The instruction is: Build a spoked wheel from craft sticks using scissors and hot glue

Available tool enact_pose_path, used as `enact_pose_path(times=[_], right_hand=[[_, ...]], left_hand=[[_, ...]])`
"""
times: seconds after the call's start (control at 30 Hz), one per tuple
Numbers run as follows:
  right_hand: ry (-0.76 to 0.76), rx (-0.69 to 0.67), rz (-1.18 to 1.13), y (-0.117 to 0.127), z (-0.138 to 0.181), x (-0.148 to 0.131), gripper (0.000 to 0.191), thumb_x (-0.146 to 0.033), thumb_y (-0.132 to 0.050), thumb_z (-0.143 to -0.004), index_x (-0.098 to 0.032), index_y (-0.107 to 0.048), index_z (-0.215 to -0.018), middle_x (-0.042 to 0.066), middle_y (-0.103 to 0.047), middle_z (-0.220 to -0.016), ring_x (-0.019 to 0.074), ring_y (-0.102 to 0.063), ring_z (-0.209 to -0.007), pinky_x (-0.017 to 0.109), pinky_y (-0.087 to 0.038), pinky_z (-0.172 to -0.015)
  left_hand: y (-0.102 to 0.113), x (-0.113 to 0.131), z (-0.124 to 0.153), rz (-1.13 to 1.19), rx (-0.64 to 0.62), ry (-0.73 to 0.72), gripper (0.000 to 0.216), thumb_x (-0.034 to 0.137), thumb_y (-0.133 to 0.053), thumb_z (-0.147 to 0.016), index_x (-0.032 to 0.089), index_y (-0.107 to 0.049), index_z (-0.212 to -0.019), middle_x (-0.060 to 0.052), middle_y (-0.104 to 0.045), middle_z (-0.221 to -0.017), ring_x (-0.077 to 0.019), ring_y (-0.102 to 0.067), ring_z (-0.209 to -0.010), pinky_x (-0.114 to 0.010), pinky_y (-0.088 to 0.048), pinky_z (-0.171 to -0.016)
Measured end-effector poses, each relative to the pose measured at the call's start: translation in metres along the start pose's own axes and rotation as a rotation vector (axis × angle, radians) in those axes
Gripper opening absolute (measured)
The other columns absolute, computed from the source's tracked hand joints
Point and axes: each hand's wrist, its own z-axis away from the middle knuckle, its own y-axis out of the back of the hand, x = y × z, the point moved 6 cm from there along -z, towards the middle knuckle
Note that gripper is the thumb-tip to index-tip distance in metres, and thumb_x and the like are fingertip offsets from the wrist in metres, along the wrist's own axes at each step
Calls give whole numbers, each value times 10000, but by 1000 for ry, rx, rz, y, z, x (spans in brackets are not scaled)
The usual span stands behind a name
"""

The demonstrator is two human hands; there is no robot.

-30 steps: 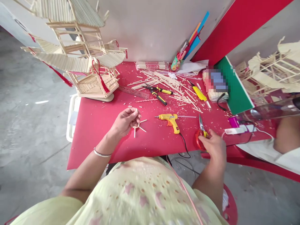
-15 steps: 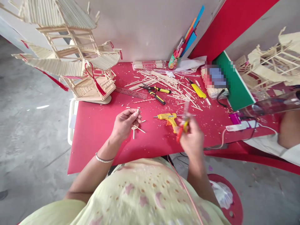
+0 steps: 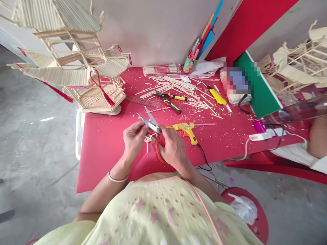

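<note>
A green cup (image 3: pixel 189 66) of coloured strips (image 3: pixel 209 38) stands on the red tabletop (image 3: pixel 102 144) by a grey wall (image 3: pixel 153 34); right hand (image 3: pixel 174 147) grips scissors (image 3: pixel 152 125), left hand (image 3: pixel 134 140) pinched, contents hidden.

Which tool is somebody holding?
The silver scissors with red handles: the right hand holds them open. The black-and-yellow pliers and yellow glue gun lie on the red table.

Pale-yellow top (image 3: pixel 143 195), pink stars (image 3: pixel 154 217), crescent moon (image 3: pixel 172 217) (small gold specks (image 3: pixel 182 195) scattered between); silvery bangle (image 3: pixel 117 180), left wrist (image 3: pixel 124 166).

Right hand (image 3: pixel 175 147) — spread scissors (image 3: pixel 152 127), left hand (image 3: pixel 134 139) alongside
</note>
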Motion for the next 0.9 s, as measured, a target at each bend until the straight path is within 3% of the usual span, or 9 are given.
enact_pose_path(times=[0.23, 0.5, 0.67, 0.9], right_hand=[[-5, -61, -64, -10, -8, -5, 472, -373, -532, -986, -200, -488, -1423, 135, -652, -1162, 299, -618, -1064, 374, -502, -845], [-60, -96, -343, -11, -13, 10, 459, -327, -512, -984, -221, -464, -1428, 109, -665, -1253, 259, -640, -1101, 367, -514, -909], [-54, -104, -291, -11, -10, 15, 477, -307, -526, -965, -227, -477, -1433, 111, -673, -1235, 269, -636, -1107, 379, -511, -917], [-46, -122, -295, -17, -4, 15, 504, -286, -525, -962, -220, -462, -1458, 124, -655, -1277, 271, -624, -1150, 378, -506, -940]], left_hand=[[4, 3, -3, -100, 22, 2, 132, 301, -772, -829, 171, -787, -844, 0, -715, -658, -103, -628, -555, -198, -495, -537], [1, -14, -11, 407, -70, 447, 261, 301, -842, -747, 148, -702, -907, -64, -770, -818, -165, -754, -713, -180, -515, -510], [0, -17, -13, 445, -64, 476, 232, 300, -817, -777, 169, -682, -913, -51, -766, -880, -161, -758, -786, -177, -531, -537], [-1, -20, -13, 518, -63, 462, 229, 278, -853, -740, 157, -676, -822, 23, -612, -686, -53, -576, -584, -140, -438, -489]])
